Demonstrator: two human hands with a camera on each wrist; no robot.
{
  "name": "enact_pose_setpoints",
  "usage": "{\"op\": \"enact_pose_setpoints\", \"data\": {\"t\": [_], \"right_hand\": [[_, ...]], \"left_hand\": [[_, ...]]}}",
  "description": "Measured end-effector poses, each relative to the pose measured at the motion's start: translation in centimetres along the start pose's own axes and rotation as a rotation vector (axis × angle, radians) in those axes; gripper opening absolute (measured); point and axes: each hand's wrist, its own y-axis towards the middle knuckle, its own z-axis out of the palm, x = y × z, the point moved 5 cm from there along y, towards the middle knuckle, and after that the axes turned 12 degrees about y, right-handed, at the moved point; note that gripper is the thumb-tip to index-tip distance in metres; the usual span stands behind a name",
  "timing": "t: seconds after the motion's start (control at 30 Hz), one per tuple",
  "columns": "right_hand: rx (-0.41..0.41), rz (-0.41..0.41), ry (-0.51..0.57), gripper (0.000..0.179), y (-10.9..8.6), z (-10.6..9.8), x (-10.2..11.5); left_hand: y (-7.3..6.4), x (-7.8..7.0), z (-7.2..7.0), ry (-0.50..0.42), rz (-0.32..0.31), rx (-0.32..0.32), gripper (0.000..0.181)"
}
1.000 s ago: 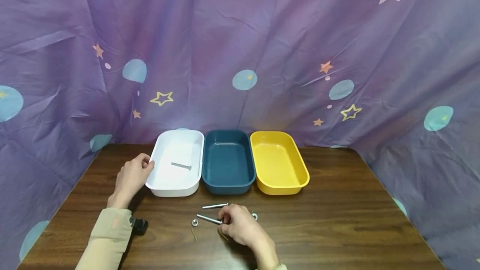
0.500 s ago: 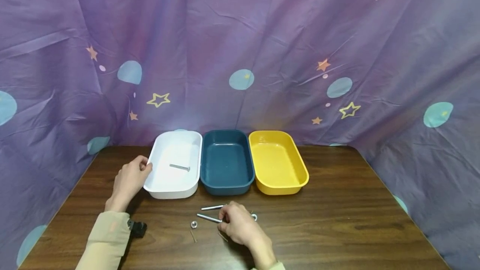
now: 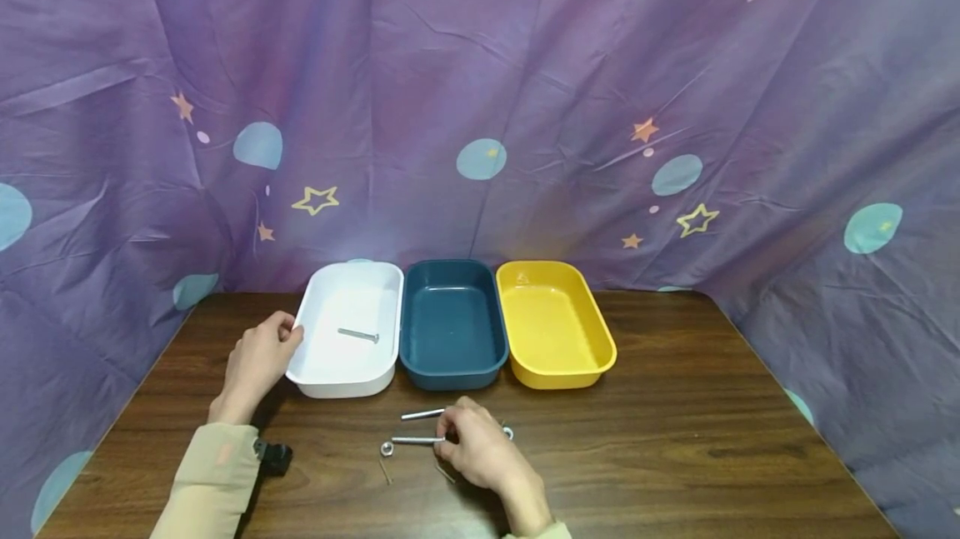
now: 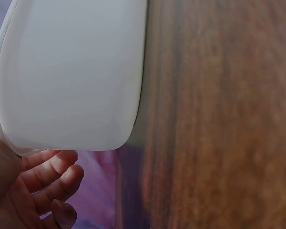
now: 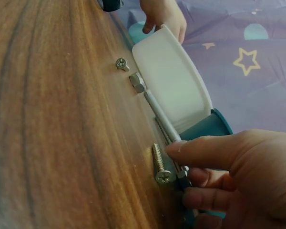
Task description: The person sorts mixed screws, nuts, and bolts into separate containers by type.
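In the head view my left hand (image 3: 255, 364) holds the left rim of the white tray (image 3: 343, 389); a long silver bolt (image 3: 358, 335) lies inside that tray. On the table, the thumb and fingers of my right hand (image 3: 483, 449) pinch the right end of another long silver bolt (image 3: 412, 440). Its free end points left, close to a hex nut (image 3: 387, 449). A third bolt (image 3: 422, 414) lies just behind, partly covered by the right hand. A brass-coloured screw (image 5: 158, 162) lies beside the thumb in the right wrist view.
A dark blue tray (image 3: 453, 381) and a yellow tray (image 3: 562, 381) stand in a row right of the white one. Another thin screw (image 3: 386, 472) lies in front of the nut. Beyond the right hand's knuckles another nut (image 3: 508, 432) shows. A patterned purple curtain (image 3: 420, 106) hangs behind.
The pinched bolt has swung from a slant to nearly level, its left end coming nearer to the nut. My left hand stays at the white tray's rim.
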Motion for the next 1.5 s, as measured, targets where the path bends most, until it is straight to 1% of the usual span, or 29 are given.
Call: {"op": "enact_pose_setpoints", "data": {"t": [0.1,0.2,0.33,0.47,0.73,0.97,1.1,1.3,1.5], "right_hand": [[-0.005,-0.042,0.021,0.018,0.2,-0.1,-0.1],[-0.010,-0.066,0.034,0.019,0.3,-0.2,-0.2],[-0.013,-0.083,0.051,0.019,0.4,-0.2,-0.1],[-0.021,-0.104,0.076,0.017,0.5,-0.4,0.2],[-0.069,-0.150,0.108,0.018,0.7,-1.2,0.5],[-0.075,-0.162,0.153,0.017,0.9,-0.9,0.7],[-0.100,-0.188,0.143,0.016,1.0,-1.0,1.1],[-0.130,-0.203,0.128,0.016,1.2,-1.6,1.8],[-0.146,-0.221,0.135,0.016,1.0,-1.8,2.4]], "left_hand": [[0.0,0.1,-0.1,0.002,-0.005,-0.009,0.027],[0.0,0.0,0.1,-0.001,-0.001,0.001,0.027],[0.2,0.0,0.3,-0.001,0.002,0.007,0.028],[0.2,0.1,0.2,0.005,-0.004,-0.003,0.026],[0.4,-0.1,0.3,-0.011,0.005,-0.006,0.028],[0.2,0.3,0.3,-0.014,0.007,-0.017,0.025],[0.2,0.4,0.2,-0.014,0.007,-0.025,0.024],[0.5,0.4,0.2,-0.016,-0.002,-0.011,0.026],[0.5,0.5,0.1,-0.009,-0.003,-0.003,0.027]]}}
